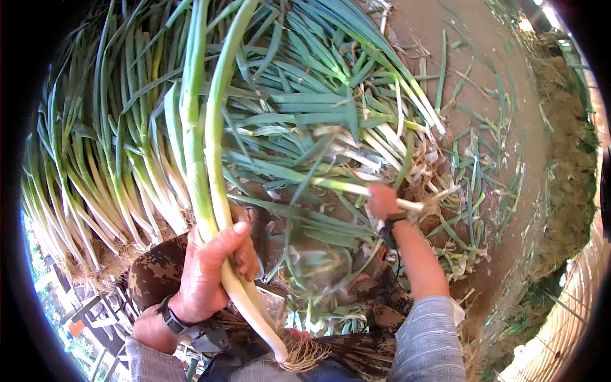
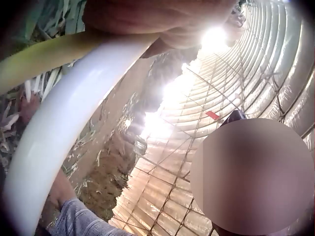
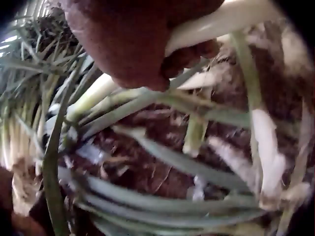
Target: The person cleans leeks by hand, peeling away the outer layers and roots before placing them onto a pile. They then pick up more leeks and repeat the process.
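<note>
My left hand (image 1: 207, 270) grips two long green onions (image 1: 258, 316), their white stems slanting down to a tuft of roots and their green leaves rising past the top of the head view. Close up in the left wrist view, the white stem (image 2: 74, 113) curves out from under the fingers. Over at the right, my right hand (image 1: 383, 202) holds another green onion (image 1: 340, 185) by its white lower part, low over the loose pile. The right wrist view shows the fingers curled round that pale stem (image 3: 221, 24).
A dense row of green onions (image 1: 102, 146) lines the left side, roots toward me. Loose green onions (image 1: 318, 76) lie heaped ahead. Leaf scraps (image 1: 474, 184) litter the bare soil (image 1: 525, 146) at right. A ribbed, curved wall (image 2: 266, 64) rises beside a person with a blurred face.
</note>
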### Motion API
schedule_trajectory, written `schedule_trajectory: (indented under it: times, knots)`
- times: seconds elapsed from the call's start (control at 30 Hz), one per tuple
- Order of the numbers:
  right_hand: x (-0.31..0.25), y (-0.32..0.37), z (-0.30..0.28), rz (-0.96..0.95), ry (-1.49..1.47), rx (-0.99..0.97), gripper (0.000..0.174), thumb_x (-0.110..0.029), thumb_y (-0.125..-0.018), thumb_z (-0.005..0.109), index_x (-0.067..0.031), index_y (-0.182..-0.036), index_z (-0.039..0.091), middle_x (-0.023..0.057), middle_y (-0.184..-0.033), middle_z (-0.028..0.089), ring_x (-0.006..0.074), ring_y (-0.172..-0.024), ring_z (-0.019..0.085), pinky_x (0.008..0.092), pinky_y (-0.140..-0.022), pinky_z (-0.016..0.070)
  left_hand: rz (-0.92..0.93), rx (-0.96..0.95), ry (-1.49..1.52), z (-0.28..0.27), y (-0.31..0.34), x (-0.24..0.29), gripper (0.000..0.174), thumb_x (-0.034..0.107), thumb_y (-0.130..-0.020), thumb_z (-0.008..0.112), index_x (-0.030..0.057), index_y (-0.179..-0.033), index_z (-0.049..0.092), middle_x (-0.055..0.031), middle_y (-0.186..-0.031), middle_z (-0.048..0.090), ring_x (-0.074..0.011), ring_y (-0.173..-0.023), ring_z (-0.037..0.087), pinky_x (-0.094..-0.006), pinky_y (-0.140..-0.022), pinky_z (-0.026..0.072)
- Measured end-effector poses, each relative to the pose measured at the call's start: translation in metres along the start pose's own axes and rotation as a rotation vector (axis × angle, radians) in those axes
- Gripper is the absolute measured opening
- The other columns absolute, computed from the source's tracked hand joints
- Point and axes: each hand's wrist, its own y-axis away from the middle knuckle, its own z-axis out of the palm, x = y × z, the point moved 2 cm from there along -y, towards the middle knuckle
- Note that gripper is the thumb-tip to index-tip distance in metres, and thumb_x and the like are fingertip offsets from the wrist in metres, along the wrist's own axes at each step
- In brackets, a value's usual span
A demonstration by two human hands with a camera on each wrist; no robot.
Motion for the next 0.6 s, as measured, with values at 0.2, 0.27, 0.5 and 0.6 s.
schedule_trajectory:
  times: [0.2,0.27,0.5,0.6]
  knots:
    - [0.032,-0.052,-0.003,0.058,0.115,-0.256,0.018,-0.002,-0.076,0.058,-0.0056,-0.093,0.061,0.0162,-0.103,0.065,0.0370,-0.101,0.061,0.0481,-0.079,0.0504,-0.060,0.111,0.029,-0.005,0.001,-0.001,0.025,0.019,-0.088,0.069,0.0030,-0.099,0.052,-0.0022,-0.059,0.048,-0.0115,-0.047,0.045,-0.0277,-0.046,0.0416]
    - [0.021,-0.043,0.007,0.062,0.104,-0.131,0.018,-0.005,-0.076,0.060,-0.0044,-0.094,0.061,0.0172,-0.097,0.066,0.0384,-0.093,0.063,0.0492,-0.079,0.0513,-0.083,0.127,0.058,-0.001,0.001,0.000,0.025,0.019,-0.088,0.069,0.0024,-0.098,0.053,-0.0024,-0.059,0.049,-0.0114,-0.048,0.046,-0.0269,-0.046,0.0418]
    - [-0.028,0.019,0.002,0.106,-0.221,-0.851,0.045,-0.044,-0.077,0.069,-0.0062,-0.101,0.069,0.0162,-0.092,0.068,0.0275,-0.087,0.065,0.0410,-0.079,0.0525,-0.101,-0.003,0.027,0.009,-0.004,-0.003,0.023,0.019,-0.089,0.068,0.0027,-0.097,0.053,-0.0027,-0.060,0.049,-0.0118,-0.049,0.047,-0.0273,-0.047,0.0421]
    - [-0.052,0.063,-0.010,-0.022,-0.314,-0.970,0.047,-0.043,-0.082,0.063,-0.0015,-0.103,0.068,0.0171,-0.093,0.068,0.0278,-0.083,0.064,0.0403,-0.076,0.0519,-0.146,-0.009,0.027,0.014,-0.003,-0.003,0.020,0.018,-0.091,0.065,0.0029,-0.096,0.053,-0.0026,-0.061,0.049,-0.0121,-0.048,0.047,-0.0273,-0.046,0.0423]
